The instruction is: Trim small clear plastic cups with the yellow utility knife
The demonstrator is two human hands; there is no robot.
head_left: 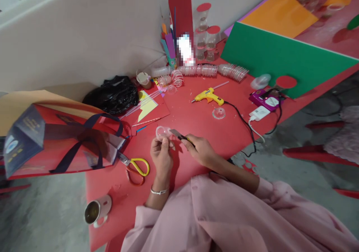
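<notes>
Gripping a small clear cup [163, 132] above the red worktop [196, 121], the left hand [162, 157] should keep it steady while the right hand [199, 149], closed on a cutter [179, 135], works slowly.

On the table [196, 121], we see scissors [136, 166] left of our hands, a mug [97, 210] nearer its edge, and a glue gun [209, 96] behind.
</notes>
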